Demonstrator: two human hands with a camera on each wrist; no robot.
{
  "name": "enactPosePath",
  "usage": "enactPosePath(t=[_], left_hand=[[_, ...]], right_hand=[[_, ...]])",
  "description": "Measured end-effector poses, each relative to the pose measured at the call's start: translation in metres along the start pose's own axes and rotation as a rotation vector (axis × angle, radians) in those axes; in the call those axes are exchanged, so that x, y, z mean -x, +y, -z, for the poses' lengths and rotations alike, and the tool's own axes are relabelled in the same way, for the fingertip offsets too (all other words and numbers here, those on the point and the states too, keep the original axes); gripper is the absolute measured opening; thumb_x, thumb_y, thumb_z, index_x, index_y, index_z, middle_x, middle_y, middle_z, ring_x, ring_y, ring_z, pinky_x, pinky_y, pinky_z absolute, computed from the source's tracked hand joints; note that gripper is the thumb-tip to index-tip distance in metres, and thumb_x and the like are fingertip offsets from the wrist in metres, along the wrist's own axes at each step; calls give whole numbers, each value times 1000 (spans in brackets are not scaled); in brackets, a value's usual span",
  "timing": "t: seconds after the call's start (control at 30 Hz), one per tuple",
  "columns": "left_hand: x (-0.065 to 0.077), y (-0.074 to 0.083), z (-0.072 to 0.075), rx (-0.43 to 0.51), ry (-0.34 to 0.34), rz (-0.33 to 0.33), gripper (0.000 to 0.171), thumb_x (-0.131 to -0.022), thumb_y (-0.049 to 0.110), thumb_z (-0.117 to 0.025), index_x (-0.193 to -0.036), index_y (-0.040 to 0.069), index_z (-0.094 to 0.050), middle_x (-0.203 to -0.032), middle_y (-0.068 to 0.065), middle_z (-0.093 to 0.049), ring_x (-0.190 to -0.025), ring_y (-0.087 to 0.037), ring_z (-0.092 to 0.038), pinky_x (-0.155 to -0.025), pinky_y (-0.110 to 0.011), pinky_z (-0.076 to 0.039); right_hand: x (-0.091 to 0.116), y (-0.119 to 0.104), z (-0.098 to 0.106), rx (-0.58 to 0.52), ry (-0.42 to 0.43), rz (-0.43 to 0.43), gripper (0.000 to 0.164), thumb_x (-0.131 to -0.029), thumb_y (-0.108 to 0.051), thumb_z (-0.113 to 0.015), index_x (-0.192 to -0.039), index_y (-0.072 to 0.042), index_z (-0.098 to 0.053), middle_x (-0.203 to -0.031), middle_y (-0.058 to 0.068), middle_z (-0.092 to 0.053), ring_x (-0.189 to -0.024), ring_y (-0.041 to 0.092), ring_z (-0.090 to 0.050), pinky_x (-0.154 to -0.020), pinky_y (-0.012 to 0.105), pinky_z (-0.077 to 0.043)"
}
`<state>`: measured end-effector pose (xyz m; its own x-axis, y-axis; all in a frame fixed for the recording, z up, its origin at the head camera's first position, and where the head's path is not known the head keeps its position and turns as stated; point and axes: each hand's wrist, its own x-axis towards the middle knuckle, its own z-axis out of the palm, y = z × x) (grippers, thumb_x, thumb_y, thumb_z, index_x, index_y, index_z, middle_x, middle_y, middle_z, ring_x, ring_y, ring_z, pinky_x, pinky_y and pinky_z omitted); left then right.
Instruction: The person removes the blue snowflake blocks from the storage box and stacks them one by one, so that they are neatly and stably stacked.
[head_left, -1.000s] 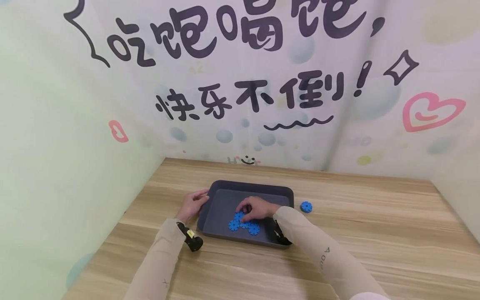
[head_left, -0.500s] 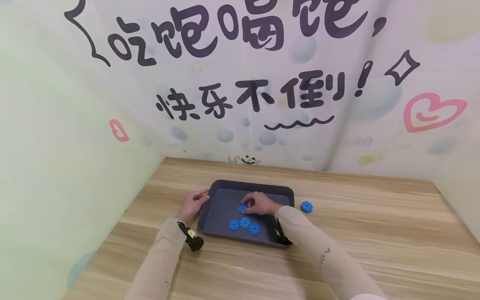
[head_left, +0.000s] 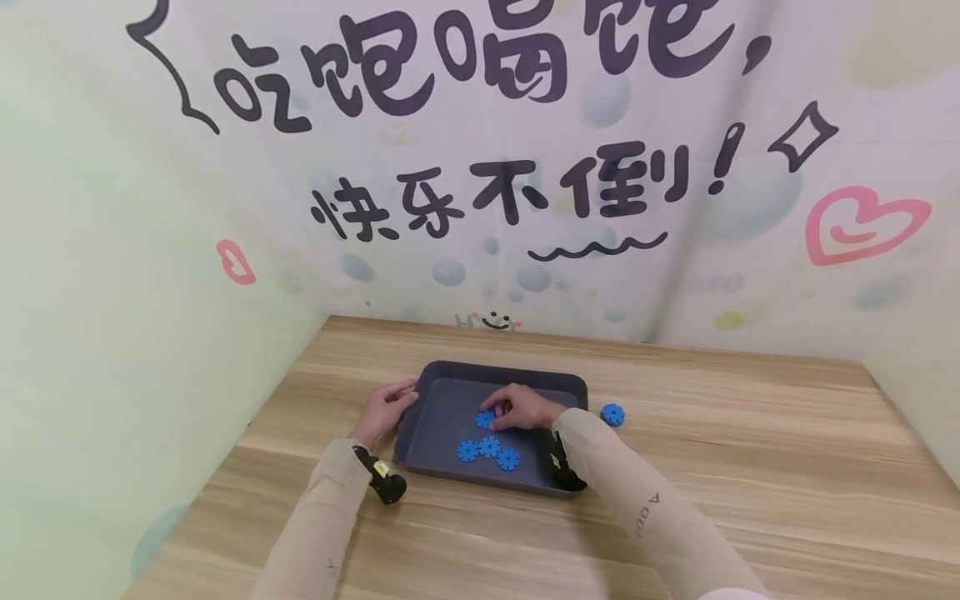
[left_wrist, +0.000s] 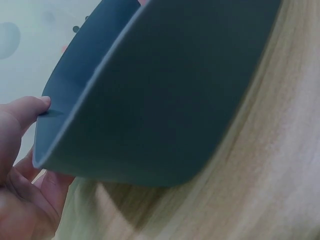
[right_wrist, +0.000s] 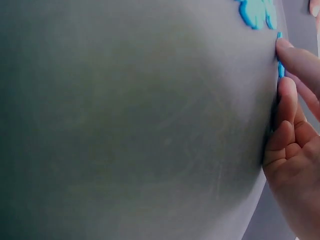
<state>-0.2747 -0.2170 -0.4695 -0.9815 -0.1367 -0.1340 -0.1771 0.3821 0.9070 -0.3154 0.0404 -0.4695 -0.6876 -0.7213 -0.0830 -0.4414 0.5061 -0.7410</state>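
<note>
A dark grey tray (head_left: 442, 417) lies on the wooden table, and my left hand (head_left: 386, 410) grips its left rim. In the left wrist view the thumb (left_wrist: 37, 105) lies over the inner side of the rim, with the fingers outside. Over the tray's middle, my right hand (head_left: 521, 406) pinches a blue notched disc (head_left: 484, 418) by its edge between thumb and fingers. Seen edge-on in the right wrist view, this disc (right_wrist: 280, 67) is very near the tray floor; contact is unclear. Just nearer me, three more blue discs (head_left: 490, 447) lie joined or touching in a row.
To the right of the tray, another blue notched disc or small stack (head_left: 612, 414) sits on the table (head_left: 720, 450). A printed cloth wall (head_left: 450, 292) stands behind the table. The tray's low walls surround the right hand's work.
My right hand has moved a little away from me with its blue disc, parting it from the row of three. Since half a second ago it has hardly moved. The left hand stays put.
</note>
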Motion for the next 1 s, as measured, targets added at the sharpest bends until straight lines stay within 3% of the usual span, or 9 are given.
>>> enactPosePath(t=[0.4, 0.7, 1.0], left_hand=[[0, 0, 1, 19, -15, 10, 35, -85, 14, -58, -120, 12, -57, -95, -12, -61, -61, -15, -51, -48, -24, -39], [1, 2, -2, 88, -25, 9, 35, -85, 9, -57, -120, 6, -55, -97, -19, -60, -58, -13, -50, -46, -21, -36], [4, 3, -1, 90, -19, 28, 35, -85, 11, -57, -120, 7, -56, -93, -12, -61, -58, -10, -50, -47, -22, -38]], right_hand=[[-1, 5, 1, 22, 40, 5, 27, -74, -16, -71, -98, -5, -65, -67, -4, -52, -59, 8, -47, -56, 20, -39], [2, 2, 5, 15, 83, 12, 27, -72, -17, -73, -95, -4, -66, -77, -1, -56, -68, 9, -49, -63, 22, -42], [5, -8, 11, 5, 90, 53, 28, -74, -16, -71, -98, -4, -64, -79, -1, -59, -70, 9, -52, -65, 21, -45]])
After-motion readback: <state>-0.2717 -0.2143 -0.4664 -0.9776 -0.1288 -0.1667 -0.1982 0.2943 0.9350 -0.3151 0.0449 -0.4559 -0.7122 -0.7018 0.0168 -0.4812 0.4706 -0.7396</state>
